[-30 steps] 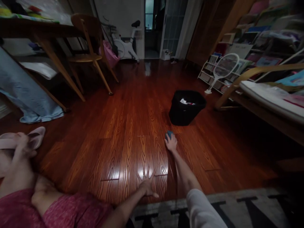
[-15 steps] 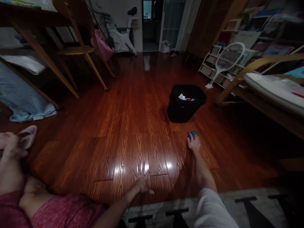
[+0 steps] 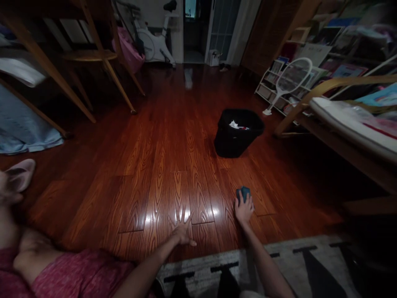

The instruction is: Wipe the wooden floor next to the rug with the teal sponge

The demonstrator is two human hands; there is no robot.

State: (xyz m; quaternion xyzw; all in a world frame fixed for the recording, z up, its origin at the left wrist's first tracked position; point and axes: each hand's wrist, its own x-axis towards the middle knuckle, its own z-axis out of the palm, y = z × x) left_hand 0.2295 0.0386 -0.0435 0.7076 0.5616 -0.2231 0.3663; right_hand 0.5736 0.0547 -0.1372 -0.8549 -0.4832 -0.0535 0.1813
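Observation:
On the glossy wooden floor (image 3: 182, 182), my right hand (image 3: 245, 209) presses down on a bunched blue-green cloth (image 3: 243, 192). The fingers lie over the cloth and hide part of it. To the left, my left hand (image 3: 182, 231) rests on the boards with fingers spread wide and nothing under them that I can see. Just beyond the right hand stands a black trash bin (image 3: 234, 138), upright, with white crumpled paper (image 3: 233, 124) inside.
A patterned rug (image 3: 263, 256) lies along the near edge. On the right are a wooden armchair (image 3: 325, 87) and a white electric swatter (image 3: 293, 76) by a shelf. Left are a wooden chair (image 3: 107, 60) and a pink slipper (image 3: 22, 174). An exercise bike (image 3: 155, 43) stands behind.
My right hand has drawn the cloth back toward me over the floor, away from the bin. The left hand stays in place, and the view has shifted slightly to the right.

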